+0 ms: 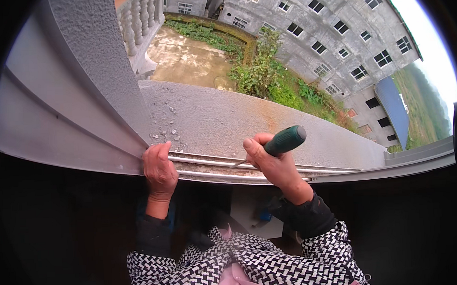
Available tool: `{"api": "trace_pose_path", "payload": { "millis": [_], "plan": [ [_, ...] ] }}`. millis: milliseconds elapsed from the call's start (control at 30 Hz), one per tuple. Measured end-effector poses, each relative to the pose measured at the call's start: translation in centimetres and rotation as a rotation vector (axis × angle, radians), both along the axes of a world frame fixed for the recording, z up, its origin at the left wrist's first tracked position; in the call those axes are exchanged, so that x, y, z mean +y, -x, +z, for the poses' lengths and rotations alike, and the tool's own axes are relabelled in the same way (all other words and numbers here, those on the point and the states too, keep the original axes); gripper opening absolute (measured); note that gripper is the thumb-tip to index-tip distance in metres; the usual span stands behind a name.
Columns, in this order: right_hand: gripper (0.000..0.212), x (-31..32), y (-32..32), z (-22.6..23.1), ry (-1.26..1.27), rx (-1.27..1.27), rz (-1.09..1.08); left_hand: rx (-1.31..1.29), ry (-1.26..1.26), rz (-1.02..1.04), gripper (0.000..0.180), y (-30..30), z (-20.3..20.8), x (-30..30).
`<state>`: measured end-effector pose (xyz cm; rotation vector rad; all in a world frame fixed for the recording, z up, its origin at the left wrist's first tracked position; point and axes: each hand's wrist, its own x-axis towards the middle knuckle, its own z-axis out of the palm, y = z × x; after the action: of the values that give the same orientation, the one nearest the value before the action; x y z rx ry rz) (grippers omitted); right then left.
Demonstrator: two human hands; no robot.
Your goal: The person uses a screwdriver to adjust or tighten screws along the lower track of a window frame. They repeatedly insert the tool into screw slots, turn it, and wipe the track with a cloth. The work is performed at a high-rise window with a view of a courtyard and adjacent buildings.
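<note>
A screwdriver (285, 140) with a dark green handle is gripped in my right hand (278, 167). Its thin metal shaft slants down to the left, the tip at the dirty groove of the white window track (214, 174). Brown grime lies between the track's rails. At the track's left end, my left hand (159, 166) is closed over the window frame (100, 135), fingers curled at the corner by the side jamb. What its fingertips press on is partly hidden.
Beyond the track runs a rough grey outer sill (212, 115) with crumbs of debris (173, 132) near its left end. A textured wall (94, 46) rises at left. Below outside lie a yard (184, 60), green plants (261, 72) and a grey building (320, 31).
</note>
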<state>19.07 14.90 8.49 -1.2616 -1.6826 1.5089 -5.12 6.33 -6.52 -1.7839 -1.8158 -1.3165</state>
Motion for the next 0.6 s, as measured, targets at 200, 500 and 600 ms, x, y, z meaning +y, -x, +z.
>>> {"api": "trace_pose_path", "payload": {
  "millis": [200,500,600],
  "plan": [
    [0.035,0.1,0.7,-2.7,-0.348,-0.244,0.132,-0.139,-0.081,-0.145,0.052,-1.2,0.7,-4.9],
    [0.03,-4.2,-2.7,-0.4,-0.486,-0.211,0.075,-0.345,0.25,-0.027,0.048,-2.9,-2.3,-18.8],
    [0.032,-4.6,-2.4,-0.6,-0.451,-0.332,0.073,-0.378,0.295,0.003,0.048,-3.7,-3.2,-21.2]
  ]
}}
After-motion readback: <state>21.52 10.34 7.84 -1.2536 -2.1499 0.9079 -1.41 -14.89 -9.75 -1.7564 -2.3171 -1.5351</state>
